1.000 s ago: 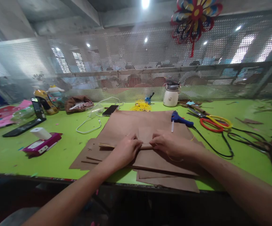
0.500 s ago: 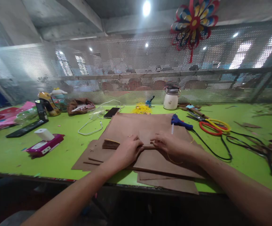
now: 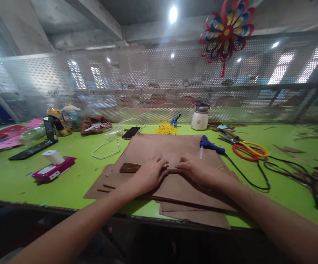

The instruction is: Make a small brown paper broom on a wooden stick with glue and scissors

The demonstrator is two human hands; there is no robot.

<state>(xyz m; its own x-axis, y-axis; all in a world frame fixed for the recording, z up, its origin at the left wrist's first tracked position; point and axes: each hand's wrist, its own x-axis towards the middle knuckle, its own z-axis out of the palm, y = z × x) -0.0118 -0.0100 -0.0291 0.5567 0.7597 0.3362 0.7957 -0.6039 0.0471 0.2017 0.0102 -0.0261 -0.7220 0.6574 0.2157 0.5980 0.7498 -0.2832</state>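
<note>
a small brown paper piece point(image 3: 172, 171) is held between the 2 hands, flat above the middle of a stack of brown sheets point(image 3: 145, 143). its left end is pinched by the fingers of the left hand point(image 3: 153, 172), its right end by the curled fingers of the right hand point(image 3: 193, 168); the thumbs are mostly hidden. a bundle of brown strips point(image 3: 130, 168), edged in yellow, is laid on the stack just beside the left wrist. a blue glue gun point(image 3: 211, 145) is rested on the stack's far right corner, its black cord trailed over the green bench point(image 3: 73, 190). scissors point(image 3: 251, 151) with red and yellow handles are placed farther right. yellow strands point(image 3: 166, 128) are heaped behind the stack, near a dark phone point(image 3: 130, 132).
</note>
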